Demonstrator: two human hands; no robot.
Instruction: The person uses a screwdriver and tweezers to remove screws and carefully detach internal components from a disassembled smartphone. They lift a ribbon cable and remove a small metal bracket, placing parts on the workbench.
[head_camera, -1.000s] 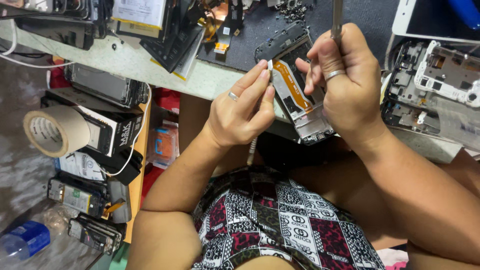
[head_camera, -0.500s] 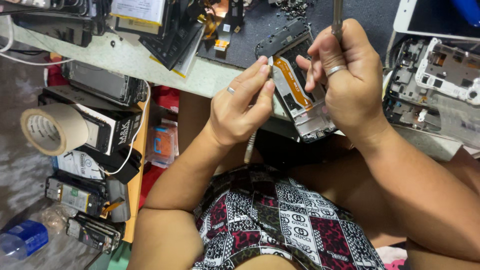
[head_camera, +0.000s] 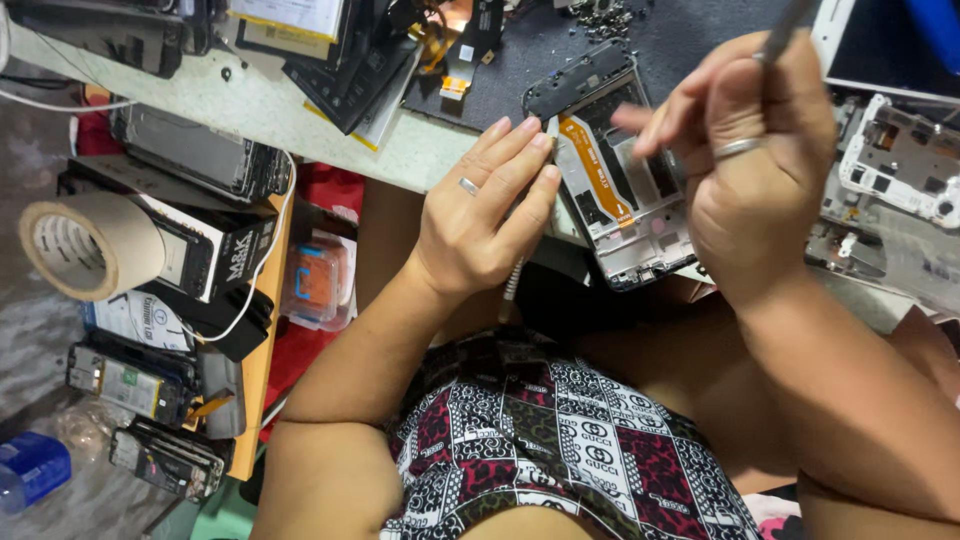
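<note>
1. Phone frame (head_camera: 625, 190): opened, back off, lying at the near edge of the bench (head_camera: 300, 110), bottom end overhanging toward the person's lap. Orange flex (head_camera: 598, 168) runs down its middle, exposed.
2. Left hand (head_camera: 480, 215): fingers straight and held together, fingertips pressed flat on the frame's left edge. Reads as a brace so the frame can't slide or tip off the edge. Ring on one finger. Holds nothing.
3. Right hand (head_camera: 745, 150): closed around a thin metal tool (head_camera: 785, 30), shaft sticking up past the knuckles. Fingertips blurred over the frame's right side, so I can't tell if the tip end touches the flex or the board. Ring here too.
4. Frame sits between both hands, close to the body. Probably for a short reach and a steep view down into it.
5. Dark mat (head_camera: 520, 70) lies under the frame's top end, with small loose screws (head_camera: 605, 15) heaped at its far side, away from the edge.
6. Right of the frame: another stripped phone with a white inner frame (head_camera: 900, 160), well apart from the hands.
7. Left, below bench level: tape roll (head_camera: 90, 245), stacked phone parts (head_camera: 200, 155) on a shelf, blue bottle (head_camera: 35, 470) at the floor. None in reach of either hand now.
</note>
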